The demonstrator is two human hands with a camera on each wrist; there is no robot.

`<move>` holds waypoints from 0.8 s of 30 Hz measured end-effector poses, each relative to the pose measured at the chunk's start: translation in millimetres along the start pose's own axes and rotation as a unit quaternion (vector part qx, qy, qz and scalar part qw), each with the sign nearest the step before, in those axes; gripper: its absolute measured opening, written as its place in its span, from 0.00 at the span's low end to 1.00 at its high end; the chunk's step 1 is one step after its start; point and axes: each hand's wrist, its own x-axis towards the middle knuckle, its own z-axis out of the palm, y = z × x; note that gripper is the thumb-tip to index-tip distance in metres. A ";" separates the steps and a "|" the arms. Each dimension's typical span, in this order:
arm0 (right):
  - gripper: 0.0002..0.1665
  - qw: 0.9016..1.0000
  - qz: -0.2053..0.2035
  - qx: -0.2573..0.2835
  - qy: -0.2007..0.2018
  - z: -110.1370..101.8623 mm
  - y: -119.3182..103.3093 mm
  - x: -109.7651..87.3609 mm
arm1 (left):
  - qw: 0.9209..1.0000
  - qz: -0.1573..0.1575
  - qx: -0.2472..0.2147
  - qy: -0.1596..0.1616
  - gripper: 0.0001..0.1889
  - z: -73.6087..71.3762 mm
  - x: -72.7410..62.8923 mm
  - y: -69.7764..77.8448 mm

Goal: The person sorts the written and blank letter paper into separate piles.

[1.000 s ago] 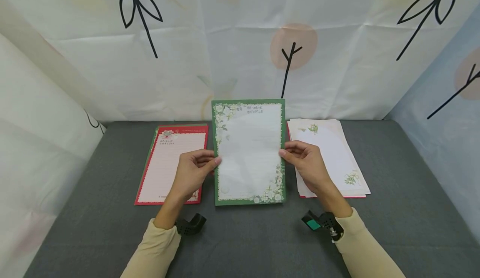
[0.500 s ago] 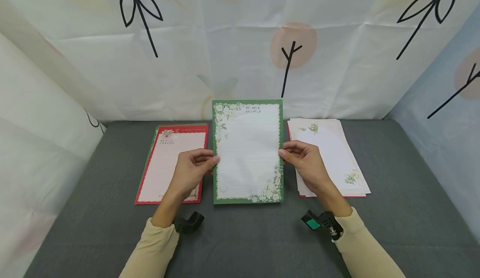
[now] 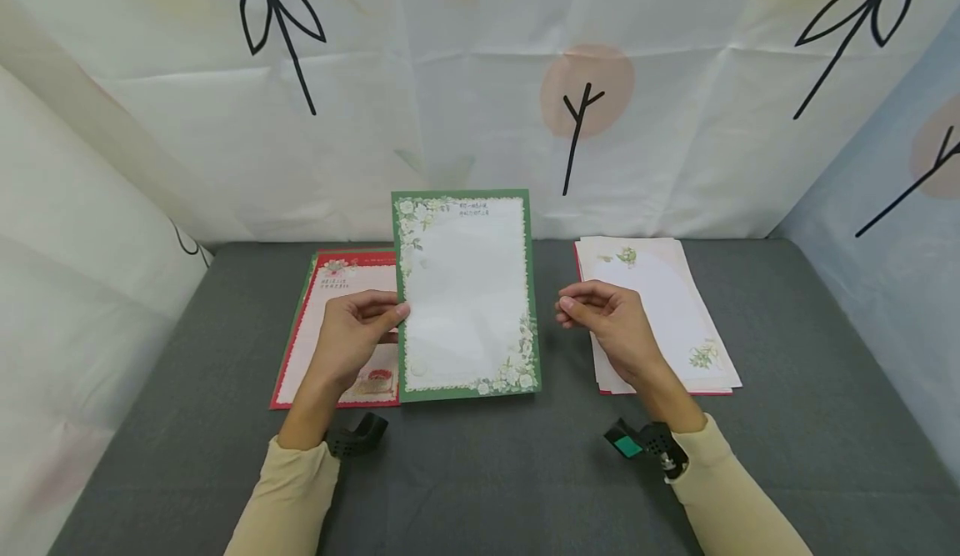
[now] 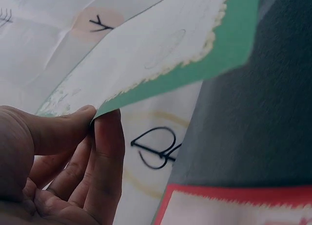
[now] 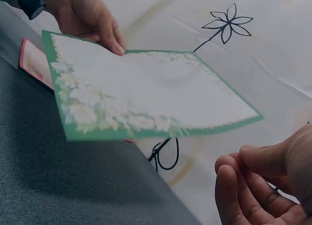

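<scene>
My left hand (image 3: 351, 335) pinches the left edge of a sheet of letter paper (image 3: 465, 289) with a green border and white flowers. In the left wrist view, thumb and forefinger meet on the edge of the sheet (image 4: 146, 54), which is held above the table. The sheet overlaps the right side of a red-bordered letter sheet (image 3: 315, 356) lying on the left. My right hand (image 3: 607, 318) is apart from the green sheet, fingers loosely curled and thumb near the forefinger, with nothing in it. Below it lies a stack of white sheets (image 3: 660, 306) with small green plant prints.
A dark grey cloth (image 3: 480, 481) covers the table. Behind stands a pale printed curtain (image 3: 480, 106). Green edges show beneath the red sheet, and red edges beneath the white stack. A black cable (image 3: 183, 243) hangs at the left back corner.
My right hand has let go of the green-bordered sheet and stays about where it was. My left hand has carried the sheet to the left, partly over the red one.
</scene>
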 end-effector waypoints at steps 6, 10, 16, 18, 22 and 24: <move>0.08 0.999 0.017 -0.029 0.009 -21.9 -25.0 -17.7 | 1.000 -0.020 0.003 0.007 0.18 1.2 -3.7 5.8; 0.07 0.999 0.024 -0.042 0.014 -33.2 -37.1 -26.5 | 0.999 -0.028 0.020 0.008 0.19 -3.6 -6.3 7.1; 0.07 0.999 0.024 -0.038 0.012 -34.8 -36.9 -26.5 | 0.996 -0.047 0.066 0.026 0.22 -33.2 -8.4 1.3; 0.07 0.999 0.022 -0.036 0.012 -35.1 -37.2 -26.5 | 0.994 -0.057 0.086 0.034 0.23 -42.9 -10.0 -1.0; 0.06 0.999 0.019 -0.032 0.012 -36.2 -37.4 -26.4 | 0.986 -0.082 0.132 0.059 0.22 -58.4 -13.3 -4.8; 0.06 0.999 0.020 -0.031 0.012 -36.7 -37.4 -26.5 | 0.981 -0.097 0.154 0.072 0.22 -63.5 -14.5 -6.5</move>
